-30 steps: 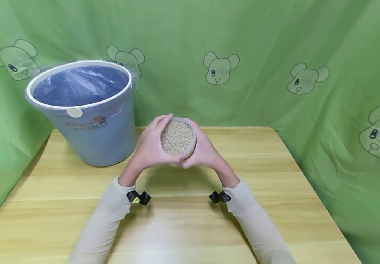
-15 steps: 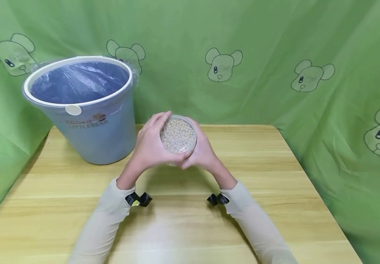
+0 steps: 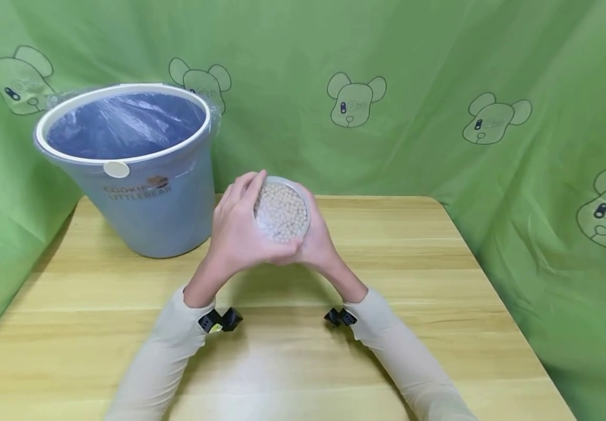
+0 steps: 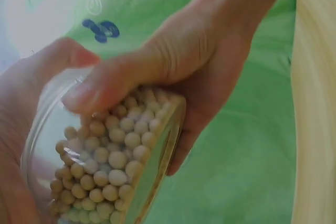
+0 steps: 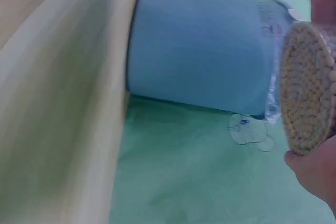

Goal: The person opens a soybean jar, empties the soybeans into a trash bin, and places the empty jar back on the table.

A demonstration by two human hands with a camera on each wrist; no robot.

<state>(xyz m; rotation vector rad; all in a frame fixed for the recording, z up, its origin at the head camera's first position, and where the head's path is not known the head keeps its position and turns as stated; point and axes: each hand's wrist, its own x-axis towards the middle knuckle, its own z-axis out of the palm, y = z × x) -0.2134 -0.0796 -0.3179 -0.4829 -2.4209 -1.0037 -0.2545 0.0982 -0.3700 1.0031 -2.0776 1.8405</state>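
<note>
Head view: before the green bear-print curtain (image 3: 282,64), a plastic-lined blue bin (image 3: 166,216) stands at the wooden table's (image 3: 419,275) far left. Slightly further inward than a second ago, the right hand (image 3: 320,237) and the left hand (image 3: 237,228) curl closely around a clear jar (image 3: 282,213) of pale round beads (image 4: 100,166), holding it above the tabletop, fingers hiding its sides.

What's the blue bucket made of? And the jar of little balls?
The bucket looks like smooth, dull plastic: it's even and grainless. The jar seems glossy, clear plastic, maybe glass: the little balls show through and light glints.
</note>
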